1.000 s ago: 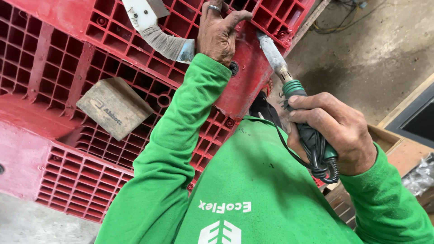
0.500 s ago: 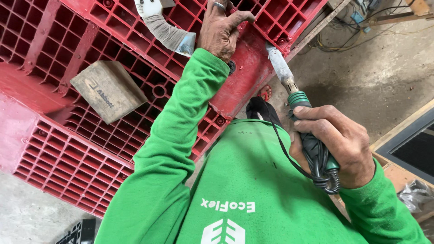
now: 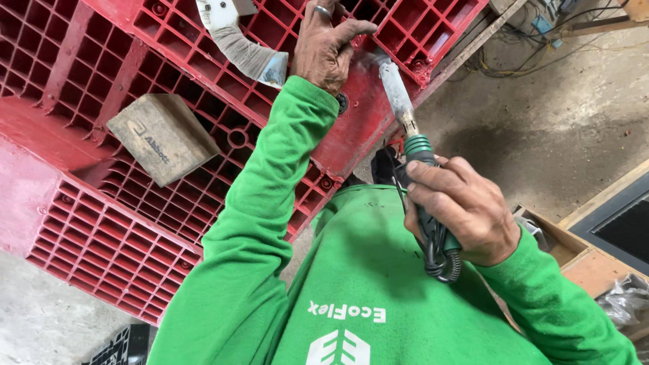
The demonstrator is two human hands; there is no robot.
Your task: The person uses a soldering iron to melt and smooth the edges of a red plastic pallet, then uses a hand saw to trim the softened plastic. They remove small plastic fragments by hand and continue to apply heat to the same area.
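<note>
**Hot tip at the pallet, bare fingers close by**

The right hand is wrapped tight around the dark handle of a hot-air welding tool, fingers pressed together over the grip and the coiled cord. Its metal nozzle points up at the smooth red band of the red plastic pallet, tip at or just off the surface; a faint haze hangs there. The left hand, ring on one finger, presses flat on that same band just beside the nozzle, fingers bent, not pinching anything I can make out.

The risk, as I judge it: those fingertips sit very near the heat, and a small slip of the tool would catch them. Lingering in one spot could scorch the plastic. A curved metal piece and a grey wooden block rest on the grid to the left.
</note>
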